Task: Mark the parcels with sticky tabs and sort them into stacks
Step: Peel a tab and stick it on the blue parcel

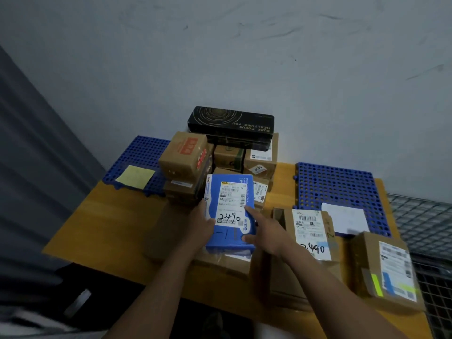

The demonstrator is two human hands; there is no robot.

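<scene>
Blue parcel point(230, 214) lies on a brown carton point(225, 264) at mid-bench point(110, 228), its label hand-marked "2490". Left hand point(201, 223) grips the parcel's left edge, fingers curled round it. Right hand point(266, 234) is spread: index finger straight on the label, thumb against the near right corner.

Just right of the parcel is a second carton point(311, 231), also marked "2490". Far left of it, a yellow sticky note point(135, 176) on a blue grid mat point(144, 152). Behind it, stacked cartons topped by a black box point(231, 123).
</scene>
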